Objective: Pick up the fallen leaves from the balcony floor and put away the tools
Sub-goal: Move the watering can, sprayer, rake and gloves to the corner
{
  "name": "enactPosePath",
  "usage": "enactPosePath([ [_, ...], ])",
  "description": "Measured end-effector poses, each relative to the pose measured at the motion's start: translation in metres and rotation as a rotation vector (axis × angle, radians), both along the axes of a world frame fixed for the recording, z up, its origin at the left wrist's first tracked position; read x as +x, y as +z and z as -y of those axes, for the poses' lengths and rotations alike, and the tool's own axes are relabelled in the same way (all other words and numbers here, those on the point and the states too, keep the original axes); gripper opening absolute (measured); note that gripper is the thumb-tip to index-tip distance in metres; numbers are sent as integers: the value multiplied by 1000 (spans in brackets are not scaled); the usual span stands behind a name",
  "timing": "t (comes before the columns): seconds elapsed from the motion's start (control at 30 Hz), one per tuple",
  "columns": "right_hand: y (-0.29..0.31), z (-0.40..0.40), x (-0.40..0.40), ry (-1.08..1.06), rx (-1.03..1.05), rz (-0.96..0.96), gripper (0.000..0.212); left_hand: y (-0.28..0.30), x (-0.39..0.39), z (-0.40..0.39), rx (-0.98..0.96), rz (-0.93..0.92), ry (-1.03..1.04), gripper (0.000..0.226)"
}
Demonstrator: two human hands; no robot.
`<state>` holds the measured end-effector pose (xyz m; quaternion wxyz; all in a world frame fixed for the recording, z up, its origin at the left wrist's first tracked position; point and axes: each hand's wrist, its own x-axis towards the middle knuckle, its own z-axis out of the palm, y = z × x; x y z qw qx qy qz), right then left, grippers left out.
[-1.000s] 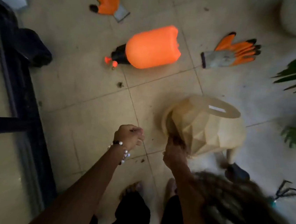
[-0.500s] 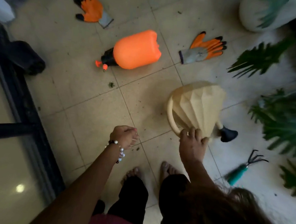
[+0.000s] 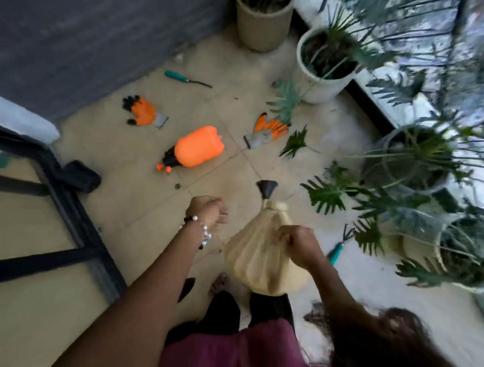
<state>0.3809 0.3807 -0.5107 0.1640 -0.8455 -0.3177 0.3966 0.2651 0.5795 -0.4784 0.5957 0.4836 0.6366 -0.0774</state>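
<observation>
The person stands on the balcony floor (image 3: 132,189) with the right hand (image 3: 298,244) clamped on the handle of the beige watering can (image 3: 259,260), which hangs off the tiles in front of the legs, its black rose (image 3: 265,188) pointing away from the body. The left hand (image 3: 206,211) is curled into a loose fist beside the can, not touching it; whether it holds picked-up leaf scraps I cannot tell, since the fingers hide the palm

The step in hand looks like putting away the tools, starting with the can. Much is left on the floor: the orange sprayer (image 3: 198,150) lying on its side, 2 orange gloves, the left glove (image 3: 142,111) near the dark wall and the right glove (image 3: 265,132) just beside a drooping frond, a teal-handled tool (image 3: 183,78) further off, and a small teal hand rake (image 3: 338,247) near the potted plants (image 3: 415,171) on the right. A few dark specks of debris (image 3: 177,186) sit near the tile joint by the sprayer

The next move calls for carrying the can level to wherever it is stored, which is not in view, keeping the rose clear of the fronds. After that, I judge the free hand should gather the gloves and sprayer, then the last crumbs
</observation>
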Motion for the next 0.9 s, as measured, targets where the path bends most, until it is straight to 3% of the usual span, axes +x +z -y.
enactPosePath([
  [0.07, 39, 17, -17, -91, 81, -84, 37, 34, 5, 14, -40, 25, -23, 20],
  [0.2, 109, 36, -45, -400, 184, -330, 21, 91, 12, 48, -99, 67, -16, 24],
  [0.4, 195, 67, -46, -668, 425, -156, 12, 152, 10, 67, 3, 82, 78, 27],
  [0.5, 223, 95, -43, -898, 536, -128, 14, 179, 18, 83, -21, 103, -3, 23],
  [0.57, 238, 117, -42, -957, 580, -111, 7, 191, 31, 99, -76, 133, -85, 36],
  [0.6, 246, 130, -41, -961, 592, -107, 8, 198, 38, 109, -97, 154, -136, 46],
  [0.63, 252, 145, -40, -957, 606, -96, 23, 204, 47, 121, -96, 168, -179, 53],
  [0.73, 270, 199, -38, -980, 630, -58, 55, 217, 81, 166, -63, 154, -260, 56],
  [0.87, 292, 289, -34, -1180, 707, -68, 43, 225, 129, 246, -38, 185, -366, 59],
  [0.9, 296, 313, -33, -1224, 720, -63, 43, 232, 138, 273, -41, 209, -409, 52],
])
